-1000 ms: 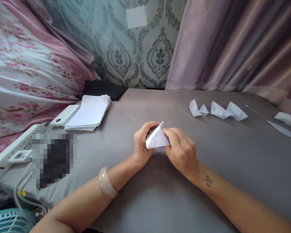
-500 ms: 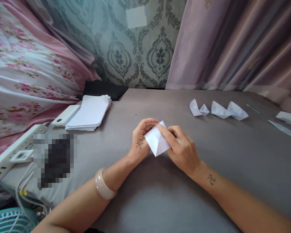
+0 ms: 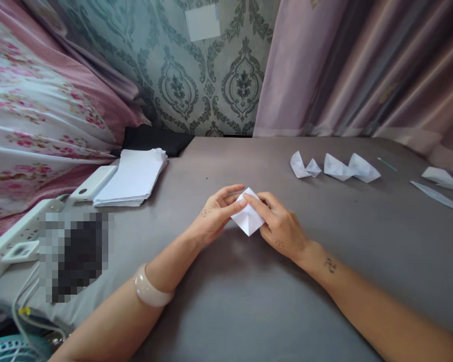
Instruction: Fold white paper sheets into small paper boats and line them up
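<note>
A small square of folded white paper (image 3: 248,218) is held between both hands above the grey table, one corner pointing towards me. My left hand (image 3: 219,211) grips its left side, thumb on top and fingers behind. From the other side my right hand (image 3: 281,218) pinches it, with the thumb lying on the upper face close to the left thumb. A crease runs down to the near corner. The fingers behind the paper are partly hidden. On my left wrist sits a pale bangle (image 3: 151,286).
Folded paper boats (image 3: 336,167) stand at the back right, near a thin green stick (image 3: 387,164) and more folded paper (image 3: 436,195). At the left lie a stack of white sheets (image 3: 126,176), a white power strip (image 3: 20,236), cables and a blurred dark object (image 3: 81,256).
My left thumb has come onto the top of the folded paper, beside the right thumb. The paper has turned slightly, and the whole view has shifted a little.
</note>
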The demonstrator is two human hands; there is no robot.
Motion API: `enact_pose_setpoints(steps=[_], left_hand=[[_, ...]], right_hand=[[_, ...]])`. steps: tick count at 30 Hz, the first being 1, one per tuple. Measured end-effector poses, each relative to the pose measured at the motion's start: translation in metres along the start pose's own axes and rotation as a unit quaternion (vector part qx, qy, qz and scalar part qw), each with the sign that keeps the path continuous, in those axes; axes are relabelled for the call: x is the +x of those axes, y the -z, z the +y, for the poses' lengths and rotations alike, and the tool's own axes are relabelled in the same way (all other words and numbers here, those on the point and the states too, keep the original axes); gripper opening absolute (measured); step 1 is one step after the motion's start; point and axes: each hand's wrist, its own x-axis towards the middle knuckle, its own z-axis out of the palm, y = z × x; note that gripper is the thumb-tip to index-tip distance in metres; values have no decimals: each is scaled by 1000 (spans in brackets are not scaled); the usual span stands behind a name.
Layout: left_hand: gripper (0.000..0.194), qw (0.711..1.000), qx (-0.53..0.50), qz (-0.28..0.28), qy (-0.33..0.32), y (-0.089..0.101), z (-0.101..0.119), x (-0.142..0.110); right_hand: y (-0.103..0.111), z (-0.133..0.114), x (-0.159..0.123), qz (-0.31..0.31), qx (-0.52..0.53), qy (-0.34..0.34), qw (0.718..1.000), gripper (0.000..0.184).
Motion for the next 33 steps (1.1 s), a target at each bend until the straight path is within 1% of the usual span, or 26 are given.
enact_pose_setpoints(steps=[2, 4, 5, 7, 9, 10, 12, 14, 18, 21, 26, 29, 33], left_hand=[[48, 999, -4, 40, 13, 0, -4, 3], [48, 998, -9, 67, 11, 3, -5, 6], [48, 997, -9, 78, 5, 5, -6, 7], [47, 997, -3, 81, -3, 7, -5, 7], [45, 998, 2, 61, -4, 6, -4, 6], [44, 999, 3, 48, -3, 5, -4, 5], [43, 1000, 5, 31, -3, 3, -5, 4], [43, 999, 9, 31, -8, 1, -7, 3], [47, 998, 32, 43, -12, 5, -9, 5], [47, 998, 52, 45, -7, 7, -9, 5], [33, 996, 67, 57, 0, 4, -3, 3], [30, 993, 99, 65, -8, 5, -2, 3], [29, 980, 158, 105, -57, 7, -5, 4]], right_hand=[[-1, 0, 1, -10, 61, 1, 998, 62], [-2, 1, 3, 3, 167, -25, 986, 64], [-2, 1, 4, 21, 232, -53, 971, 62], [-2, 2, 8, 48, 349, -133, 926, 48], [-1, 2, 11, 28, 419, -219, 881, 29], [0, 2, 12, 6, 438, -252, 863, 26], [1, 1, 13, -29, 463, -290, 837, 31], [0, 0, 12, -31, 486, -302, 819, 35], [-2, 2, 12, -31, 510, -326, 795, 34], [-2, 4, 13, -36, 512, -342, 787, 34], [-1, 7, 14, -19, 524, -358, 773, 35], [0, 6, 15, -20, 526, -350, 775, 33], [-2, 5, 15, -26, 512, -347, 785, 32]])
